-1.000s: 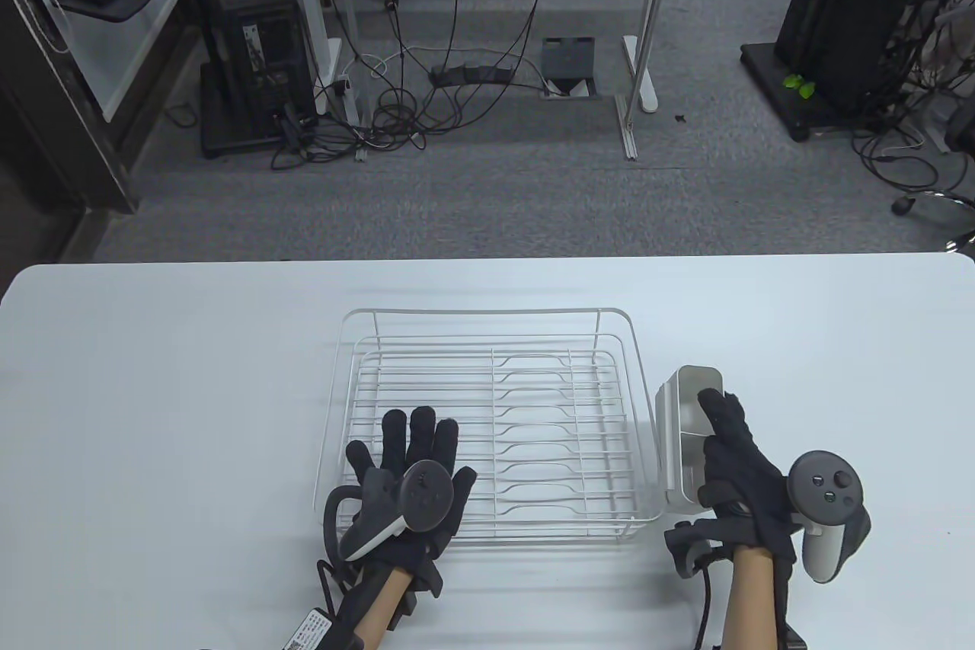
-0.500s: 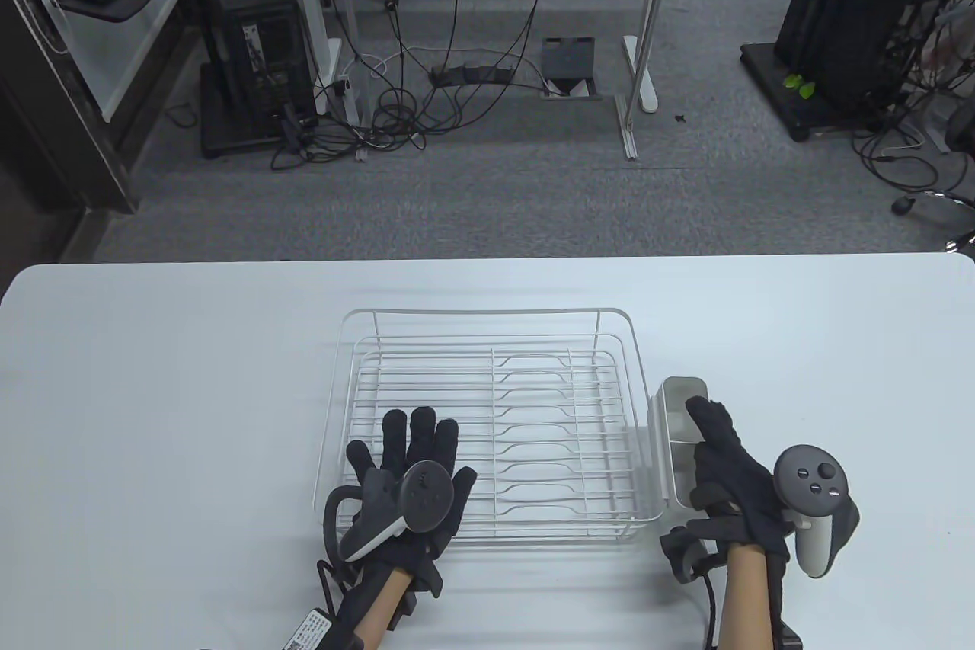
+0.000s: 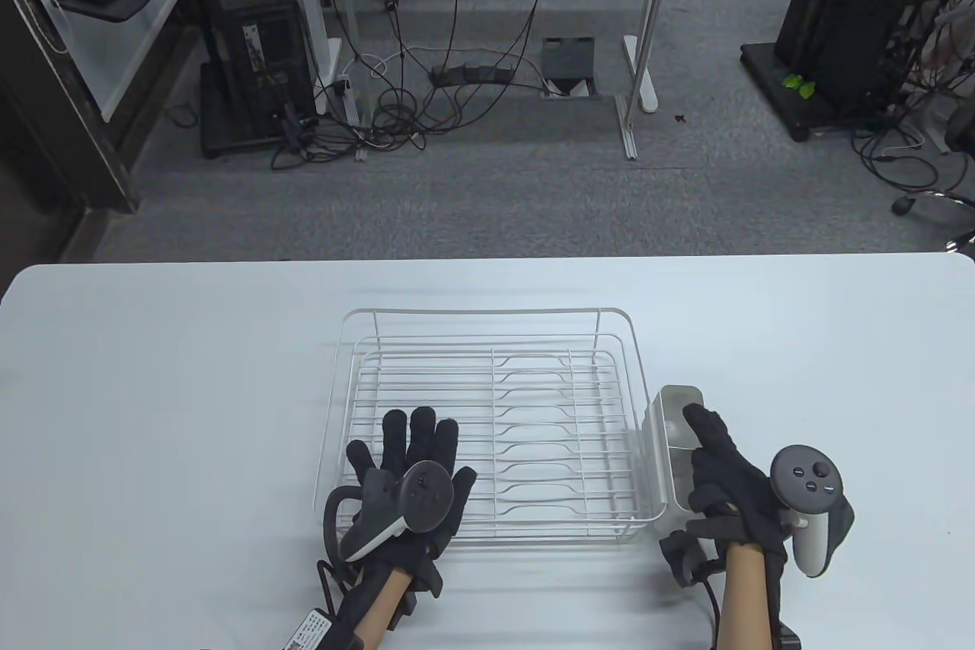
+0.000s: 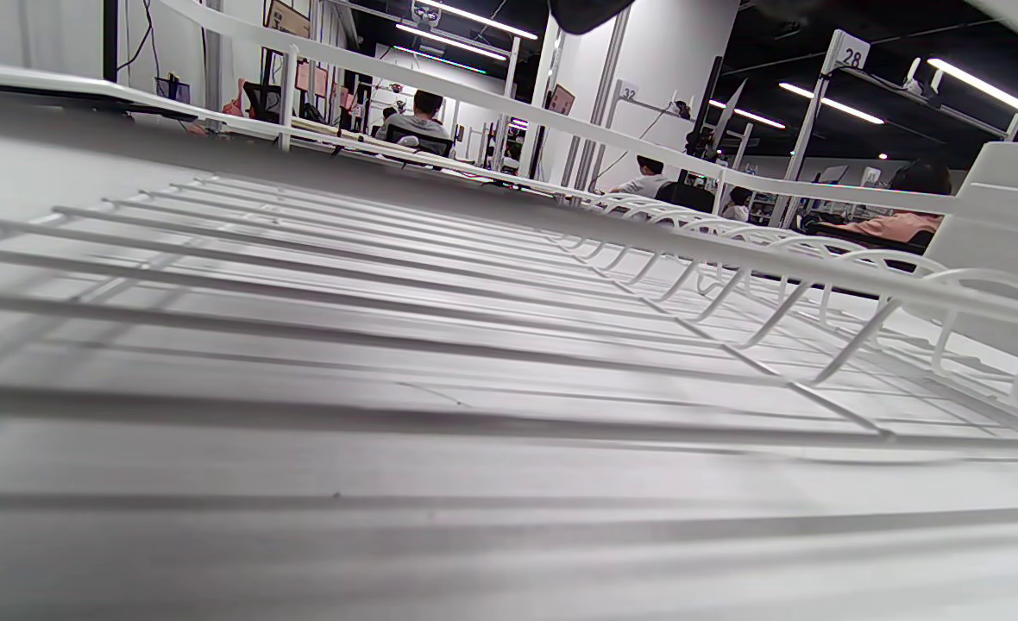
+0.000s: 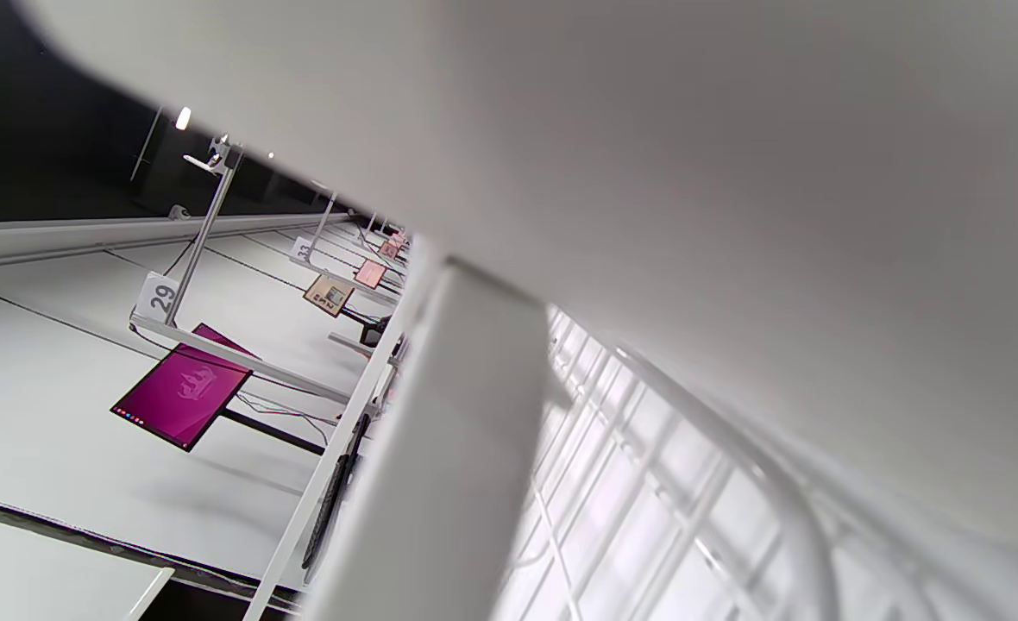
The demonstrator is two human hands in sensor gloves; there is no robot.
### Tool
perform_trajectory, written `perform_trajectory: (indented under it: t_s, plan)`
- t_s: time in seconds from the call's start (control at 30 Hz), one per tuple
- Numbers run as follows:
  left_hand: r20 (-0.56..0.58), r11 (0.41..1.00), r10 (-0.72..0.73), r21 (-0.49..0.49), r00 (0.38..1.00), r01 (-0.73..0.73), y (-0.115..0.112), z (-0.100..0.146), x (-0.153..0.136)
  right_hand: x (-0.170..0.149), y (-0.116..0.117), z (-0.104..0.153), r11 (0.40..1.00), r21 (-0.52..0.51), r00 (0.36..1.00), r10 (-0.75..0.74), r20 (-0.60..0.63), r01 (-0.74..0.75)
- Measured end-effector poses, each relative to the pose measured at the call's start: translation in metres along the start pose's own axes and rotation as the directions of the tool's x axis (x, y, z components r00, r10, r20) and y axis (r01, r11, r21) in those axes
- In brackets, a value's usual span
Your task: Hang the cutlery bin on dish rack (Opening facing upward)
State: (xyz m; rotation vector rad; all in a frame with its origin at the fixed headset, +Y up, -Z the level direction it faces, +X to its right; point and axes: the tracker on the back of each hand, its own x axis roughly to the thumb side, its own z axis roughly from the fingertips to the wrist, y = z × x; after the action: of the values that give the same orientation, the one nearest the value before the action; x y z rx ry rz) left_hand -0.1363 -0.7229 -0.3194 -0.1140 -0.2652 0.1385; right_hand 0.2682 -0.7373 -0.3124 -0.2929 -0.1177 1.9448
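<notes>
So the white wire dish rack (image 3: 487,421) sits in the middle of the white surface (image 3: 152,376), and the cutlery bin (image 3: 670,444) is right up against the rack's right side, opening facing up, near the front right corner. The right hand (image 3: 731,482) has hold of the bin from its outer side, with one finger stretched along the top over the opening and the rest curled down around the wall. Whether the bin's hook is actually seated over the rim wire I honestly can't tell from the table view, the glove covers that bit and it's all white on white. The right wrist view isn't much help either: mostly a blurry pale wall of the bin (image 5: 733,172) filling the top, a flat white strip running down beside it, and the rack wires (image 5: 647,483) just below. The left hand (image 3: 411,482) lies flat with fingers spread on the front left part of the rack, palm down on the wires, not gripping anything. The left wrist view looks low across the rack's floor wires (image 4: 474,293), and you can see the bin (image 4: 1005,233) poking up past the far rim on the right.
</notes>
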Motion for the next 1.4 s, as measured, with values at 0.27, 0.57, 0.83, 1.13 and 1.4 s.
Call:
perform_trajectory:
  t_s: [0.27,0.57,0.83,1.13,1.4]
  plan:
    - [0.000,1.000,0.000,0.000,1.000,0.000,0.000,0.000,0.000,-0.009,0.001,-0.002,0.999,-0.001,0.999,-0.045,-0.022,0.045]
    - [0.000,1.000,-0.001,0.006,1.000,0.001,0.000,0.000,0.000,-0.011,0.000,0.000,0.998,-0.014,0.998,-0.061,-0.014,0.061]
    - [0.000,1.000,-0.002,0.008,1.000,0.002,0.000,0.000,0.000,-0.001,-0.014,0.008,0.997,-0.071,0.999,-0.041,-0.002,0.041]
    - [0.001,1.000,-0.004,0.015,1.000,0.004,0.000,0.001,0.000,0.066,-0.020,0.036,0.980,-0.171,0.982,0.123,0.143,-0.098]
    - [0.003,1.000,-0.007,0.025,1.000,0.007,-0.001,0.001,0.001,0.107,-0.004,0.056,0.987,-0.126,0.944,0.133,0.301,-0.099]
